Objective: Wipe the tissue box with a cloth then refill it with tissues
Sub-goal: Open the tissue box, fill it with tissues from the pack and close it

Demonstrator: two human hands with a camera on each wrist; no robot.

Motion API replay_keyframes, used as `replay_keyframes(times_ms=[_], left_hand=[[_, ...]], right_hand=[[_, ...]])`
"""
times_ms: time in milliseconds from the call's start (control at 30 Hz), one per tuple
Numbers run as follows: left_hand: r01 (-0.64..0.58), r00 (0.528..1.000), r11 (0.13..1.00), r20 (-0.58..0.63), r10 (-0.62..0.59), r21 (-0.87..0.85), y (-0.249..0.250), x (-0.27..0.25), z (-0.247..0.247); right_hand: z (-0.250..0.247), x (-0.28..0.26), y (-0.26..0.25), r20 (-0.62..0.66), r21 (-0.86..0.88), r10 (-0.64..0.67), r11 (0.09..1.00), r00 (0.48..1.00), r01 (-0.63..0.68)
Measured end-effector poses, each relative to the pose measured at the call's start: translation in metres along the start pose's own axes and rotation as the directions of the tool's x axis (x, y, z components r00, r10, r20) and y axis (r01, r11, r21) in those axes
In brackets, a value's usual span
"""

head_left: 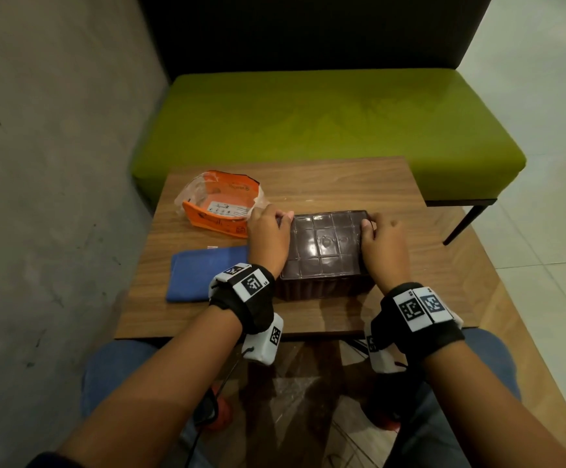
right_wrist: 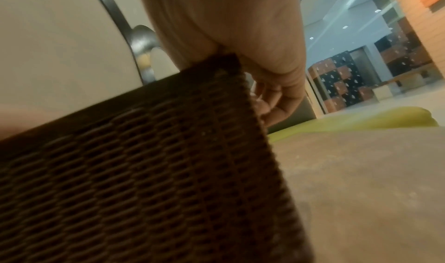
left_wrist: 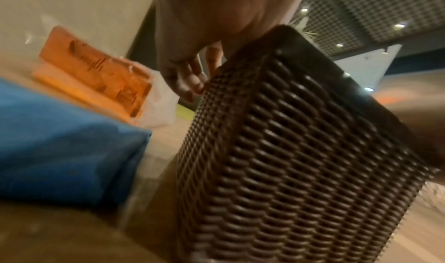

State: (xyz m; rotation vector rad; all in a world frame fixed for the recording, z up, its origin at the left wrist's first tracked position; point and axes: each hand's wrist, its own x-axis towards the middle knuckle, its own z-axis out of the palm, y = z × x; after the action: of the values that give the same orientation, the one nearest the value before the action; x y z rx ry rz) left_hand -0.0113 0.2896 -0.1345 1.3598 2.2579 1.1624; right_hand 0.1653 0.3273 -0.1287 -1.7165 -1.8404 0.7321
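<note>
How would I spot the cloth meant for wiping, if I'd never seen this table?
Start at the wooden table in front of the green bench. Along its left side, nearer the person than the orange tissue pack, lies the blue cloth, folded flat beside the dark woven tissue box. It is the only blue, soft thing there, and neither hand touches it.

Wood-grain surface (head_left: pixel 342 184) at centre frame. Green bench (head_left: pixel 325 130) behind it, dark backrest (head_left: pixel 308 28) at top. Grey concrete wall (head_left: pixel 55 163) left, pale tiled floor (head_left: pixel 551 130) right.

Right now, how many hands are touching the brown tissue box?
2. The left hand grips the left end of the tissue box; the right hand grips its right end.
</note>
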Motion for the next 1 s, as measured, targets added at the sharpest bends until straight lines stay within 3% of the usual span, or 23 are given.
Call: replay_keyframes(times_ms=[133,200,300,500,600,667,700,767,800,867,933,1000], left_hand=[[-0.199,0.979,0.96,0.095,0.183,0.198,0.023,-0.009,-0.004],[-0.293,0.946,0.922,0.217,0.241,0.252,0.032,-0.015,0.002],[-0.302,0.926,0.867,0.336,0.169,0.396,0.026,-0.021,0.015],[-0.285,0.928,0.88,0.339,0.154,0.38,0.018,-0.018,0.018],[-0.185,0.955,0.956,0.27,0.121,0.227,0.02,-0.013,0.016],[-0.018,0.988,1.0,0.156,0.016,0.013,0.018,-0.017,0.009],[0.048,0.996,0.995,0.085,-0.041,-0.085,0.013,-0.019,0.005],[0.122,0.992,0.98,-0.005,-0.124,-0.159,0.004,-0.018,-0.009],[0.162,0.987,0.975,0.031,-0.159,-0.153,-0.002,-0.016,-0.015],[0.263,0.939,0.96,0.255,-0.232,-0.092,-0.004,-0.011,-0.024],[0.326,0.845,0.945,0.454,-0.281,-0.021,0.0,-0.008,-0.028],[0.313,0.821,0.95,0.498,-0.278,0.014,0.003,-0.006,-0.026]], right_hand=[[0.0,-0.009,-0.026,-0.032,-0.203,-0.233,0.954,0.972,0.222],[0.007,-0.012,-0.036,0.091,-0.296,-0.307,0.9,0.947,0.32],[0.02,-0.011,-0.031,0.277,-0.42,-0.205,0.853,0.939,0.311],[0.025,-0.009,-0.028,0.307,-0.431,-0.15,0.859,0.94,0.278],[0.023,-0.005,-0.031,0.282,-0.404,-0.156,0.876,0.947,0.264],[0.019,-0.012,-0.031,0.214,-0.357,-0.16,0.906,0.964,0.229],[0.015,-0.014,-0.026,0.128,-0.301,-0.147,0.937,0.981,0.18],[0.002,-0.009,-0.015,-0.003,-0.152,-0.003,0.988,1.0,0.003],[-0.004,-0.003,-0.008,0.018,-0.099,0.095,0.991,0.995,-0.093],[-0.014,0.007,-0.001,0.174,-0.064,0.224,0.974,0.959,-0.216],[-0.018,0.01,-0.005,0.292,-0.078,0.236,0.972,0.927,-0.222],[-0.018,0.007,-0.013,0.282,-0.07,0.171,0.985,0.944,-0.157]])
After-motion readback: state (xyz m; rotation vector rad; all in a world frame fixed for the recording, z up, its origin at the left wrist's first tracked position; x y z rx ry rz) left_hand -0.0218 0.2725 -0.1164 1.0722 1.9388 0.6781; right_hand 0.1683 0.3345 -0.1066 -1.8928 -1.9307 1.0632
